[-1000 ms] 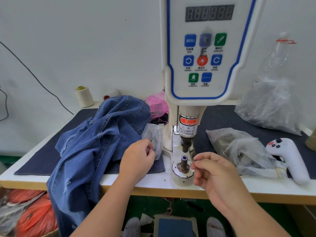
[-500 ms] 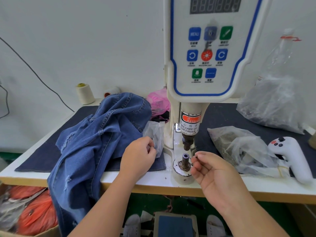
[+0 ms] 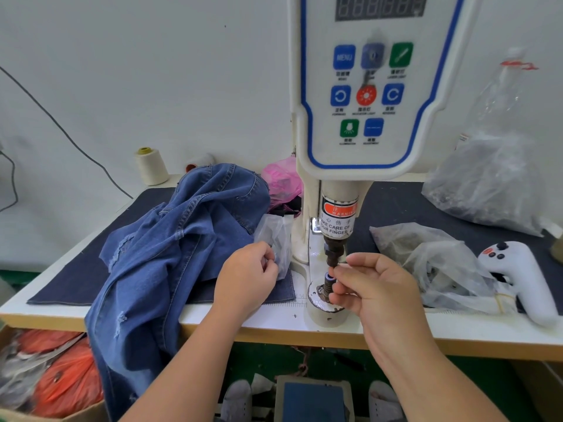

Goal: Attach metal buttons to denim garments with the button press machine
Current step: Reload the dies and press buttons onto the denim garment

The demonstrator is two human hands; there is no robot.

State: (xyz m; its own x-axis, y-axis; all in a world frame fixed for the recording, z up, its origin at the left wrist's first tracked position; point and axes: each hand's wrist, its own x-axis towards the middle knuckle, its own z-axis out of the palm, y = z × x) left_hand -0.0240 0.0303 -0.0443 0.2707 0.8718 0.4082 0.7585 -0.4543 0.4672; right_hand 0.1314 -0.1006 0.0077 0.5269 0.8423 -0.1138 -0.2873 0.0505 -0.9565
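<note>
The white button press machine [image 3: 365, 117] stands at the table's middle, its dark upper punch [image 3: 332, 257] above the blue-tipped lower die [image 3: 327, 278]. My right hand [image 3: 377, 290] pinches a small metal button part between thumb and forefinger right at the die's tip. A blue denim garment [image 3: 170, 245] lies heaped on the left and hangs over the front edge. My left hand [image 3: 243, 278] rests beside it, fingers curled on something small at the mouth of a small clear bag [image 3: 278, 236].
Clear plastic bags [image 3: 426, 257] and a white handheld controller [image 3: 524, 278] lie right of the machine, with a large grey bag [image 3: 487, 184] behind. A thread cone [image 3: 151, 166] and a pink bag [image 3: 283, 178] sit at the back. A foot pedal [image 3: 313, 400] is below.
My right hand has moved left and up, bringing its pinched part onto the lower die's tip. My left hand has stayed at the small bag.
</note>
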